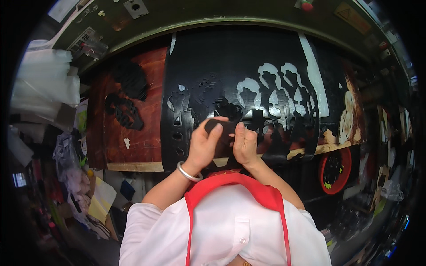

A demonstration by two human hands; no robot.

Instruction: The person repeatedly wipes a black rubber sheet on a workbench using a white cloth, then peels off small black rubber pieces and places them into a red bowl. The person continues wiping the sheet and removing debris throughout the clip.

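My left hand (205, 144), with a silver bangle on its wrist, is closed on a dark flat piece (218, 126) that looks like cut sheet material. Close beside it, my right hand (245, 144) is closed too, its thumb up against the right side of the same piece. Under and beyond both hands lies a wide black sheet (213, 48) with shaped cut-outs, several of them showing pale on the right. Loose black cut parts seem to lie just beyond my fingertips, but black on black hides their outlines.
Left of the sheet, a pile of black cut pieces (130, 80) and a smaller cluster (126, 114) lie on a reddish board (137, 146). A green machine beam (195, 15) spans the back. At the lower right stands a red bin (349, 170). Clear plastic (44, 80) hangs at left.
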